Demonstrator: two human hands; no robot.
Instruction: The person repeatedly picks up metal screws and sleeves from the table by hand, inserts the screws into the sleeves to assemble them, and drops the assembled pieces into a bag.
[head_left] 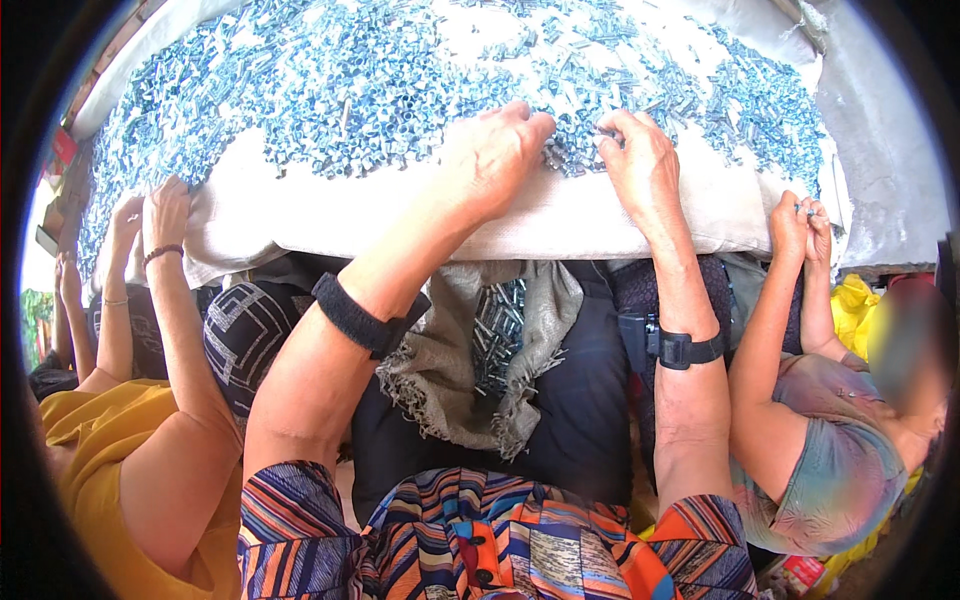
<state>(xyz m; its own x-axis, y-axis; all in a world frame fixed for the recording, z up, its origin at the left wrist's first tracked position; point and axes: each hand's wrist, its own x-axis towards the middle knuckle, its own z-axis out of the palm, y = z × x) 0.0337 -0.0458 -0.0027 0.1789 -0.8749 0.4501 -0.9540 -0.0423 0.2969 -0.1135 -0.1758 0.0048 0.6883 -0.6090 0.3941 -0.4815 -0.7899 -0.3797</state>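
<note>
A wide heap of small bluish-silver metal pieces (390, 110), short tubes and thin pins among them, covers the cloth-topped table before me. My left hand (495, 155) rests at the heap's near edge with its fingers curled; what they hold, if anything, is hidden behind the knuckles. To its right, my right hand (645, 165) pinches a small metal piece (606, 131) between thumb and forefinger, just above the heap. On my lap lies a frayed woven sack (440, 350), its mouth spread around several metal pins (498, 335).
Pale cloth (600, 220) hangs over the table's near edge. On the left, a person in a yellow top (130, 450) has both hands at the heap. A person on the right (830, 440) holds a small piece between both hands. Yellow bags (853, 310) lie beyond.
</note>
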